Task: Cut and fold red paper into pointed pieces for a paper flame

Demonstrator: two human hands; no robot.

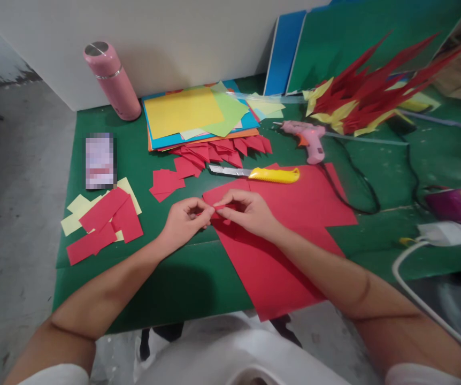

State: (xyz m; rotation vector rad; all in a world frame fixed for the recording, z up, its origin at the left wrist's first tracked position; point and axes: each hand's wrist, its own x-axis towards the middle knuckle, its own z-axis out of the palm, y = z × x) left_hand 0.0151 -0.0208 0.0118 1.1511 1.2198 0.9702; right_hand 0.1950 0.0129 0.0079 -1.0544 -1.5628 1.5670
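Between my fingertips is a small red paper piece (223, 207), mostly hidden by the fingers. My left hand (188, 220) pinches its left end, and my right hand (250, 209) grips it from the right, the two thumbs almost touching. Both hands are over large red paper sheets (278, 267) lying overlapped on the green table. Just beyond them lies a utility knife (274, 174) with a yellow handle, its blade pointing left. Small red paper squares (167, 183) and a row of folded red paper points (218, 149) lie past my left hand.
Red and pale yellow strips (106, 219) lie at left below a blurred-out phone-like object (100, 160). A pink bottle (112, 80), coloured paper stack (186, 115) and pink glue gun (306, 139) with black cord stand or lie behind. A red-yellow paper flame shape (367, 91) is back right.
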